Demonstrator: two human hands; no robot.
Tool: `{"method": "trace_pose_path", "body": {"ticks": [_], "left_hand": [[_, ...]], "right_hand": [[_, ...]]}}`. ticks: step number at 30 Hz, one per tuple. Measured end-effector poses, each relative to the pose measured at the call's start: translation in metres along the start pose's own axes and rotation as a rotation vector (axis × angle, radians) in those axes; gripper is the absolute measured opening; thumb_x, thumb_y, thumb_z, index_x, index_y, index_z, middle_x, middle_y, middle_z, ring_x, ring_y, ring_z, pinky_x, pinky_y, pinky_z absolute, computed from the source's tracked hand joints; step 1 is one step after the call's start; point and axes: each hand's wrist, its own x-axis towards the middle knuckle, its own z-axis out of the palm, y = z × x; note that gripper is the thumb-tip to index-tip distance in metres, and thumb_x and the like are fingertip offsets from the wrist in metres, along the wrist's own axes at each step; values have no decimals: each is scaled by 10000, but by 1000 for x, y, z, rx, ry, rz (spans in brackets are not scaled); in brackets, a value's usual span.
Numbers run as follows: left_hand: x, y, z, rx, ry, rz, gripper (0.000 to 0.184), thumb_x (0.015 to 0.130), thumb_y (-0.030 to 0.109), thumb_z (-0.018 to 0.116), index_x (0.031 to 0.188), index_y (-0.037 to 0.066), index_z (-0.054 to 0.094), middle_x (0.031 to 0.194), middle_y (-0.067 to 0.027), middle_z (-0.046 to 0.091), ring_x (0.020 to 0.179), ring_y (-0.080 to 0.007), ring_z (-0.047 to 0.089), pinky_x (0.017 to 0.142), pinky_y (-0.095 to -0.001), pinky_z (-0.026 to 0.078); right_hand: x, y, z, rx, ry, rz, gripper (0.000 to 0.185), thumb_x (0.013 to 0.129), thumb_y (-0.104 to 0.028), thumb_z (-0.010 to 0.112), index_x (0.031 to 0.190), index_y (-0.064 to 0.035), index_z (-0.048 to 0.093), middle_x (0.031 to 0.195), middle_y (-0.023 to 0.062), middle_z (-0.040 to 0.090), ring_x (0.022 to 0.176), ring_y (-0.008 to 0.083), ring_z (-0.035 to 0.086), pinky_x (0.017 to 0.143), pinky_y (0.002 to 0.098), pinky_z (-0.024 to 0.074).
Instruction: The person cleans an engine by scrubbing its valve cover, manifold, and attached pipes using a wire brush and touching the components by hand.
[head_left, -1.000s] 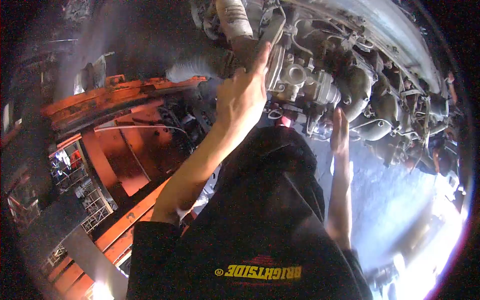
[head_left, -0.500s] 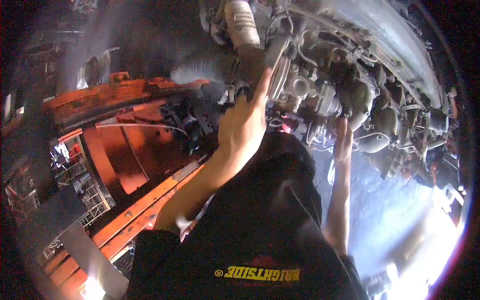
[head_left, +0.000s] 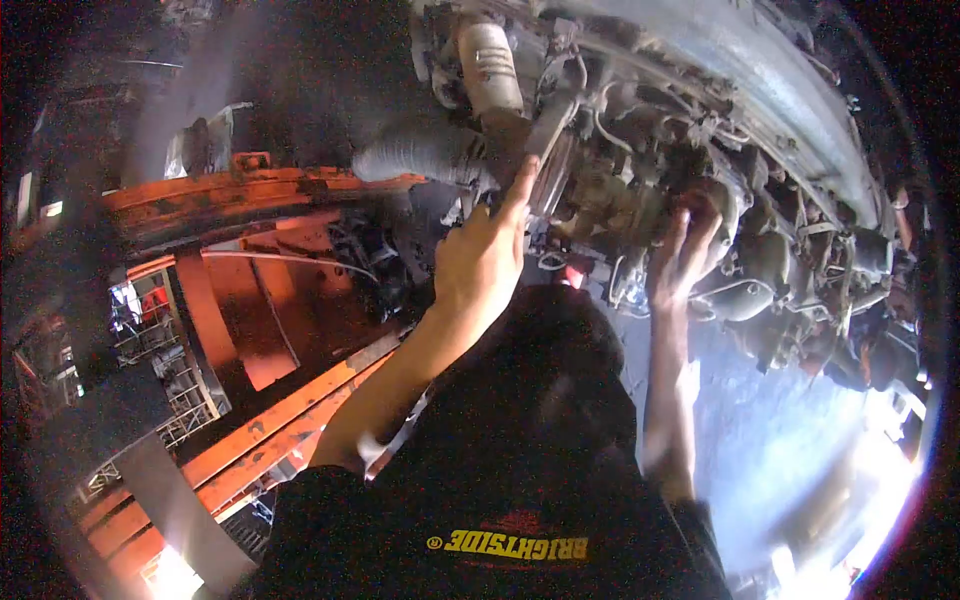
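My left hand (head_left: pixel 480 265) is up at the engine, its index finger stretched out. That fingertip meets the lower end of a flat grey bar-like part (head_left: pixel 557 118). The other fingers are curled, and whatever they grip, if anything, is hidden. To the right, my right hand (head_left: pixel 685 245) reaches up to a rounded metal part (head_left: pixel 736 205) of the engine, its fingers apart. No tool shows in it. Between the hands lies a shadowed cluster of engine parts (head_left: pixel 605 205).
A ribbed pipe (head_left: pixel 490 70) and a ribbed hose (head_left: pixel 410 155) lie beyond my left hand. Orange metal beams (head_left: pixel 250 430) run along the left. A long grey curved panel (head_left: pixel 770 90) borders the upper right, with brackets and thin lines below it. Bright light glares at lower right.
My right hand has moved up and forward onto the engine, and its fingers have spread. My left hand has shifted slightly down. The engine parts between them are darker now.
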Motion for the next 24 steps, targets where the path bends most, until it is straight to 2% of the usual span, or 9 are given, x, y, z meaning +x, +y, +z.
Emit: {"method": "trace_pose_path", "body": {"ticks": [2,6,8,10,12,14,18,22,24], "left_hand": [[20,6,1,-11,14,9,728,934,156,575,1571,268,240,855,-243,655,644,-413,675,572,-495,564],[50,6,-14,-215,141,26,428,1014,278,504,1441,246,493,853,-248,670,700,-421,665,624,-507,521],[47,0,-49,-276,133,-97,405,1024,288,485,1423,230,519,985,-240,681,823,-425,669,709,-490,524],[46,-29,-48,-324,289,-109,412,1026,283,490,1436,245,507,1056,-243,669,884,-423,669,728,-470,527],[51,-59,-36,-352,424,90,466,1002,158,528,1457,250,484,947,-239,682,799,-383,690,678,-463,529],[42,-70,-24,-328,179,42,475,992,116,544,1450,236,497,1136,-202,671,963,-377,683,767,-426,553],[44,-72,7,-537,263,327,443,998,145,540,1434,216,513,1158,-229,646,1008,-397,660,811,-444,542],[80,-50,-4,-340,114,133,386,1010,230,501,1392,248,552,934,-213,687,819,-429,658,710,-493,524],[85,-34,-16,-234,27,63,437,1007,174,512,1439,240,502,1079,-238,648,881,-425,661,698,-456,522]], "right_hand": [[-2,18,11,178,29,-32,314,1041,-225,466,1256,-2,522,1159,149,594,1080,233,547,994,365,395],[-1,16,15,-10,-26,3,296,1038,-196,461,1210,35,532,1111,200,602,992,301,572,936,398,441],[-3,25,17,-23,-49,-20,262,1026,-168,472,1184,29,543,1056,204,592,962,317,569,897,411,444],[-5,28,14,-55,-59,-57,233,1011,-135,473,1161,27,550,1031,198,576,969,338,563,884,429,441],[-5,20,11,-39,-69,-50,241,1011,-138,466,1168,26,547,1044,209,569,967,354,558,888,437,436],[-4,20,13,-84,-13,-141,263,1018,-166,455,1176,25,544,1045,222,564,958,365,557,881,448,431],[-5,22,15,-80,-38,-47,283,1022,-198,443,1160,26,545,1039,226,565,940,374,553,848,455,430],[-5,20,15,-63,-41,-68,280,1020,-203,446,1143,23,557,1007,207,582,917,361,564,834,441,436],[-2,9,14,-64,-36,-69,278,1019,-206,451,1129,22,566,989,195,592,906,335,571,837,423,441]]}}
